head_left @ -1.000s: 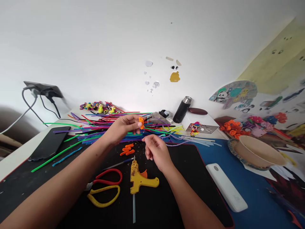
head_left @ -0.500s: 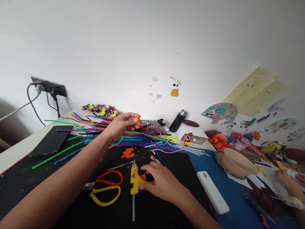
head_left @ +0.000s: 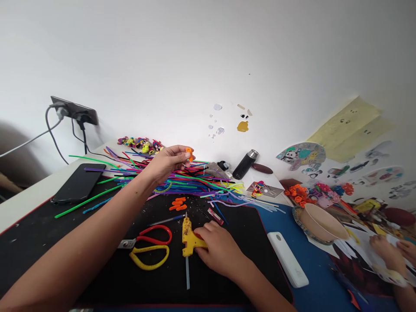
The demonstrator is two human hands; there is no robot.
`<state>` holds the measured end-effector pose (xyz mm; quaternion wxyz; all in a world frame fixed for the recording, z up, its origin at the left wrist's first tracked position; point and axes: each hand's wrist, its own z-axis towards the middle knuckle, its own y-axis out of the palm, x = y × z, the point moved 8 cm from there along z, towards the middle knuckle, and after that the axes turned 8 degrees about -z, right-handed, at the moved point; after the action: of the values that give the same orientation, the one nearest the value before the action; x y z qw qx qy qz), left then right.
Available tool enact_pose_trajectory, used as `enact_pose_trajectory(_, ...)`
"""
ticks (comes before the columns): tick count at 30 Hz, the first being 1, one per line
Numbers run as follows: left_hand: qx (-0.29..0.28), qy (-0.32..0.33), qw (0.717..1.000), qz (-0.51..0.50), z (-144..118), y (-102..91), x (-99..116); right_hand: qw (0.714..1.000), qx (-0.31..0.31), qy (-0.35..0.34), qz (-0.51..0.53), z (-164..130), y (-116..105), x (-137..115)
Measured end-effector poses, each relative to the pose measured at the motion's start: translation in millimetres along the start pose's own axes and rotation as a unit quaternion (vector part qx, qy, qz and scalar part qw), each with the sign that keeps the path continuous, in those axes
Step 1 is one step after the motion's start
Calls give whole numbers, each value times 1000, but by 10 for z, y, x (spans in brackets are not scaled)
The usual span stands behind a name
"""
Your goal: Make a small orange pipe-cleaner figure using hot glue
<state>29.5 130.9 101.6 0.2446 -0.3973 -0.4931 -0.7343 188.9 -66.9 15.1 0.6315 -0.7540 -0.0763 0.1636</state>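
Note:
My left hand is raised over the heap of pipe cleaners, its fingertips pinching a small orange folded piece. Several similar orange pieces lie on the black mat just beyond the glue gun's nozzle. My right hand is wrapped around the handle of a yellow glue gun, which lies on the mat with a translucent glue stick poking out of its back. Left of the gun rest scissors with one red and one yellow handle loop. Behind them is a blue pen.
A black phone lies at left, near wall sockets with cables. Farther back are small pipe-cleaner figures and a black flask. To the right sit a white power bank and a pinkish bowl. Another person's hands handle paper.
My right hand's fingers have closed round the glue gun's handle, where they were spread beside it before. My left hand still holds the orange piece. The camera view has shifted slightly.

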Motion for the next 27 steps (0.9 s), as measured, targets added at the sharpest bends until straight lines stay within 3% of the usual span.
enact_pose_trajectory(4, 1, -2, 1000, 2, 6, 5, -2, 987, 51, 58, 143, -69, 27, 156)
enact_pose_trajectory(7, -2, -4, 1000, 6, 17, -11, -38, 940, 105, 90, 313, -94, 54, 285)
enact_pose_trajectory(11, -17, -7, 1000, 12, 49, -52, -107, 800, 164, 130, 562, -56, 55, 465)
enact_pose_trajectory(14, -15, -9, 1000, 13, 83, -106, -150, 696, 216, 146, 669, 24, -18, 567)
enact_pose_trajectory(16, -8, -9, 1000, 14, 104, -145, -170, 645, 235, 150, 711, 108, -46, 598)
enact_pose_trajectory(23, 3, -13, 999, 44, 142, -235, -229, 552, 200, 97, 803, 482, -60, 523)
enact_pose_trajectory(27, 5, -29, 998, 57, 159, -264, -293, 533, 196, 70, 820, 663, -223, 521)
